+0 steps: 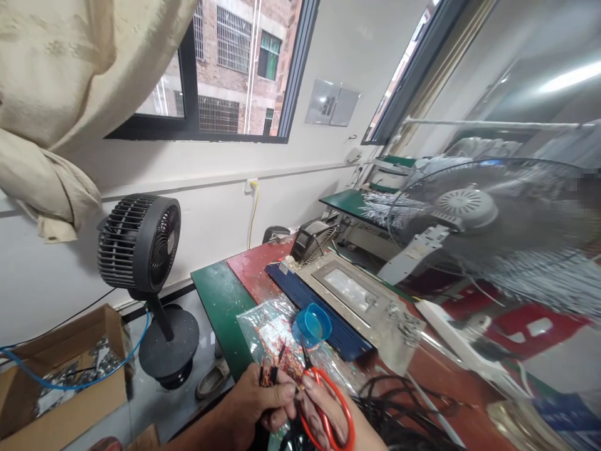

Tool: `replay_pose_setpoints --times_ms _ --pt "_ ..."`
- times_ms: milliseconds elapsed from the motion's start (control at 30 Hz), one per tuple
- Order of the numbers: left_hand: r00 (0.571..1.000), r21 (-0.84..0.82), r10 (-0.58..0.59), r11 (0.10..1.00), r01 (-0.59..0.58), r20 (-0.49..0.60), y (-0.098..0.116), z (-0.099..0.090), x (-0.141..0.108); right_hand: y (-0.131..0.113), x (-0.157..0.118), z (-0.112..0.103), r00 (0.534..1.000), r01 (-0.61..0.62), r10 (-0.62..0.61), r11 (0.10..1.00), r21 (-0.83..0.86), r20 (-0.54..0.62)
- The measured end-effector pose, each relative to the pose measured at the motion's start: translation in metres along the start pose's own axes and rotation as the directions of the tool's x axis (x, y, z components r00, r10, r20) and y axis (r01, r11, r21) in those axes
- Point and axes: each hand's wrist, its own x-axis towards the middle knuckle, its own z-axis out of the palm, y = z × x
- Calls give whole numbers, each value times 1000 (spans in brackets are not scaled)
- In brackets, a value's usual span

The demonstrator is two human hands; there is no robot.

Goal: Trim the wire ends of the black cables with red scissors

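- Your left hand point(260, 398) is closed around a short bundle of wires point(267, 376), black-sheathed with coloured ends poking up; it sits low in view, in front of the tabletop point(218, 294).
- Your right hand point(327, 398) grasps the scissors point(319, 374), orange handles against the palm and dark blades pointing up and away from you. Whether your fingers are through the loops, I cannot tell.
- The fingertips of both hands meet beside the wires, with the blades close by. A slip of the scissors in that crowded grip could nick a finger or cut into a wire.
- The wire ends stand close together. If your left hand squeezes unevenly, some could slide in the bundle and end up at different lengths.
- The blade tips reach toward the blue cup point(325, 327); a careless forward swing of your right hand could knock it over.
- Tiny red and yellow bits point(279, 335) are scattered at the clear bag point(251, 321); whether in it or on it is hard to tell. A brushing sleeve or a draught from the small fan point(310, 243) could spread loose ones.
- Black cables point(399, 398) lie tangled just right of your right arm, and a handle loop could snag one if you pull that arm aside.
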Motion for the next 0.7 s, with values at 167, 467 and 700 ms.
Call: replay_pose_setpoints --times_ms 167,467,700 --pt "998 -12 -5 1000 6 61 -4 -3 4 0 -3 3 999 18 -15 997 69 -45" --pt "997 23 20 1000 -22 73 -4 -4 6 14 11 -1 992 116 -117 992 42 38" --pt "994 -22 105 994 -106 -7 -14 1 11 11 10 2 991 128 -129 992 4 29"
